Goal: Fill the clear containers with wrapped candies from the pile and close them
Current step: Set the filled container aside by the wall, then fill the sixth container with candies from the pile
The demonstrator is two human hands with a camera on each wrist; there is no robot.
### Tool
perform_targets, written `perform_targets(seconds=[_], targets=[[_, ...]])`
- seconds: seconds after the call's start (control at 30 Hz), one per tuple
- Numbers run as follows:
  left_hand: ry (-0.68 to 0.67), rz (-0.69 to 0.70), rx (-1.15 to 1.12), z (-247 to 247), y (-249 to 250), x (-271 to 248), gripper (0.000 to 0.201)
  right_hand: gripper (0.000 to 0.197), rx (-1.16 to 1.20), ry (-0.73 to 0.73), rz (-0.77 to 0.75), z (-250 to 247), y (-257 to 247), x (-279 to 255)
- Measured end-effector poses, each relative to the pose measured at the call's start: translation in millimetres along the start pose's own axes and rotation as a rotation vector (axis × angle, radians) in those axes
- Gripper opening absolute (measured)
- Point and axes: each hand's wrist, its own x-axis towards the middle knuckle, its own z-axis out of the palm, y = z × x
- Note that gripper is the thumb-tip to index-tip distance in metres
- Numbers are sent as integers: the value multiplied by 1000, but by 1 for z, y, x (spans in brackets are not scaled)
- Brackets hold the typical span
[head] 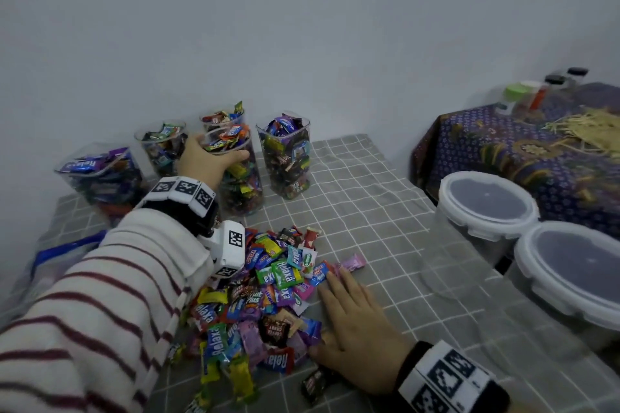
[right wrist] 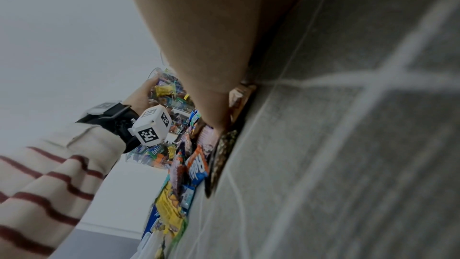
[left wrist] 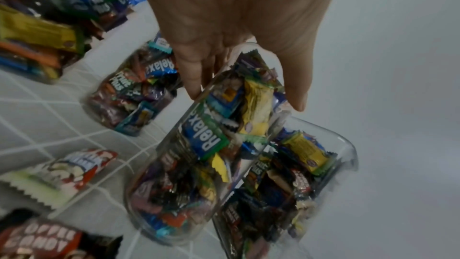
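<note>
My left hand grips a round clear container near its rim; it stands on the grey checked cloth, heaped with wrapped candies. In the left wrist view the left hand has fingers and thumb on either side of that container. Several other candy-filled clear containers stand around it by the wall, all without lids. The candy pile lies in front of them. My right hand lies flat and open on the cloth, its edge against the pile's right side. The right wrist view shows that right hand pressed to the cloth beside the candies.
Two round tubs with clip lids stand at the cloth's right edge. Behind them a patterned tablecloth carries small jars and a heap of thin sticks. A blue-edged plastic bag lies at the left under my sleeve. The wall is close behind the containers.
</note>
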Motion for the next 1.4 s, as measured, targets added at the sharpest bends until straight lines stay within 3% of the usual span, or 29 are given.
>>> perform_targets(seconds=[0.23, 0.4, 0.47, 0.67, 0.8, 0.93, 1.0, 1.17, 1.27, 1.33, 1.4], targets=[[-139, 24, 72, -10, 3, 2, 98, 122, -35, -5, 7, -1, -1, 0], [34, 250, 192, -19, 20, -15, 96, 121, -18, 22, 12, -1, -3, -1], [1, 327, 126, -20, 37, -25, 90, 118, -17, 23, 21, -2, -4, -2], [-442, 464, 32, -4, 90, -57, 74, 90, -24, -1, 48, -4, -5, -6], [-762, 481, 21, 17, 109, -77, 87, 87, -1, 10, 19, -2, -2, -7], [-966, 483, 74, 48, 117, -95, 83, 82, -10, -10, 7, -2, 2, -14], [-1044, 486, 87, 64, 119, -106, 86, 80, -3, -8, 13, -1, 7, -19], [-1167, 506, 58, 96, 126, -130, 93, 113, 42, 50, -2, 10, 20, -33], [-1215, 501, 29, 105, 128, -140, 101, 107, 22, 147, -3, 20, 28, -46], [-1214, 508, 17, 109, 128, -146, 106, 95, -40, 100, 96, 22, 33, -60], [-1200, 503, -3, 112, 128, -150, 105, 81, -65, 171, 143, 29, 38, -69]])
